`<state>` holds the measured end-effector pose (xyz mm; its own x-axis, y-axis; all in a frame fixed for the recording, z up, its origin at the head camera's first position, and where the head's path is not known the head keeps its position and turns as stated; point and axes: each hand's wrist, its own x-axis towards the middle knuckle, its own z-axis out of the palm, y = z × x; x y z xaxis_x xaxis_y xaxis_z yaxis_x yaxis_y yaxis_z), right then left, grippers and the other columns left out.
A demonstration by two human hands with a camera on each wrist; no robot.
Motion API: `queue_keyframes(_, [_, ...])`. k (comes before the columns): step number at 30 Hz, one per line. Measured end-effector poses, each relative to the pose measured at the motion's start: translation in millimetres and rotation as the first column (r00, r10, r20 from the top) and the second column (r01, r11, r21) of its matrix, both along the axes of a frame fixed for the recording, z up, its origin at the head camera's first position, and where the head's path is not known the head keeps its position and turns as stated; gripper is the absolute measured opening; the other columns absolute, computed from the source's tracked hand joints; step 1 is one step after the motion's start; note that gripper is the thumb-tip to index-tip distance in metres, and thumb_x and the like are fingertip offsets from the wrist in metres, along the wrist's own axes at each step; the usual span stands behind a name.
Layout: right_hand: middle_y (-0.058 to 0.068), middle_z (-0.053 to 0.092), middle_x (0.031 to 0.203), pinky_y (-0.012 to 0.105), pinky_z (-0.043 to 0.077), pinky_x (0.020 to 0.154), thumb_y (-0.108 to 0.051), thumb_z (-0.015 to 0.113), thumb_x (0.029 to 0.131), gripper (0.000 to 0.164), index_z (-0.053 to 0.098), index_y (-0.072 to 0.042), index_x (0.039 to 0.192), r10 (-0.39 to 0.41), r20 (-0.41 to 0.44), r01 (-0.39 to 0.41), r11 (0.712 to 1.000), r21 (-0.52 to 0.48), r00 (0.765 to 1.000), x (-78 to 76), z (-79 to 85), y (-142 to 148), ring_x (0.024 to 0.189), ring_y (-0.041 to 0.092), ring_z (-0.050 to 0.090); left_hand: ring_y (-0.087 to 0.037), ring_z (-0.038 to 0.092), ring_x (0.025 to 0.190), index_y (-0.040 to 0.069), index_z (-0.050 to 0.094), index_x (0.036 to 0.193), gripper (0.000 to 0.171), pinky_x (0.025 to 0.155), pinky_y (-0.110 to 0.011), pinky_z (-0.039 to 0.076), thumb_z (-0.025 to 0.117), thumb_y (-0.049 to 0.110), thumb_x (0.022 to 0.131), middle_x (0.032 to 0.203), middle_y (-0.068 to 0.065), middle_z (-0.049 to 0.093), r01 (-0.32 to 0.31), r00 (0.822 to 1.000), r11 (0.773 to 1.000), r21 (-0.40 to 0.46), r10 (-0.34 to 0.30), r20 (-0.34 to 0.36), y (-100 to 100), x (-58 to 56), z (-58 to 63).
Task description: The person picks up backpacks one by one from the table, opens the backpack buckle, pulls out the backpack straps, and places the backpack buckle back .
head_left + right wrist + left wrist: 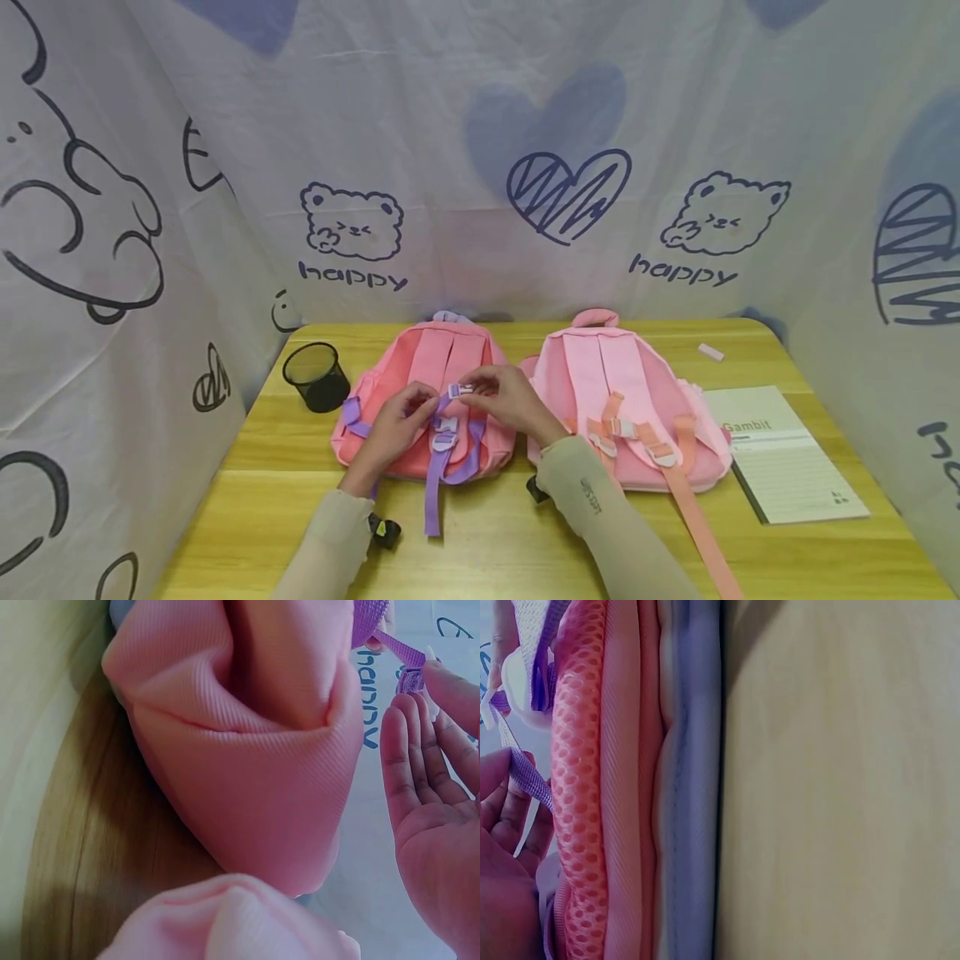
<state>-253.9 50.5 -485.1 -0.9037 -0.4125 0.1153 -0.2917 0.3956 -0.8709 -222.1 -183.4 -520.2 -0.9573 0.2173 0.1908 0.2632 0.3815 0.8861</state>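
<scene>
A coral-pink backpack (393, 367) lies on the table with its shoulder straps facing up. My right hand (517, 400) pinches a white side-release buckle (460, 390) on a purple strap, lifted above the bag. At the left, my left hand (405, 417) holds the purple strap (529, 780) between thumb and fingers, close to that buckle. Below both hands, another white buckle (445, 440) rests on the bag with purple webbing hanging from it. In the right wrist view, my fingertips and thumb meet at the stitched strap end (410, 680); the buckle is mostly hidden there.
A light-pink backpack (558, 367) with orange straps (693, 517) lies at the right. Beyond it are a notebook (795, 467) and a small pink block (711, 352). A black mesh cup (322, 387) stands at the left, on the wooden table (480, 558).
</scene>
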Motion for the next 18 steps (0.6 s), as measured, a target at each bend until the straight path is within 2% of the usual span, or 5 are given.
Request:
queue_keyframes(8, [-0.001,0.074,0.098,0.029,0.058,0.082,-0.025,0.080,0.093,0.020,0.078,-0.014,0.110,0.026,-0.015,-0.025,1.000,0.007,1.000,-0.3,-0.2,2.6,0.088,0.012,0.067,-0.016,0.056,0.087,0.011,0.063,0.110,0.014,0.078,-0.025,0.046,0.056,0.023,0.108,0.094,-0.008,0.062,0.039,0.999,0.999,-0.013,-0.038,0.036,2.1,-0.3,1.5])
queue_keyframes(18, [-0.002,0.074,0.100,0.031,0.058,0.086,-0.026,0.080,0.093,0.023,0.077,-0.016,0.113,0.009,0.002,-0.009,1.000,0.020,1.000,0.4,-0.2,4.1,0.091,0.013,0.067,-0.016,0.058,0.090,0.012,0.064,0.109,0.012,0.082,-0.024,0.048,0.059,0.022,0.107,0.099,-0.010,0.065,0.034,0.998,0.999,-0.008,-0.033,0.053,1.0,-0.2,1.2])
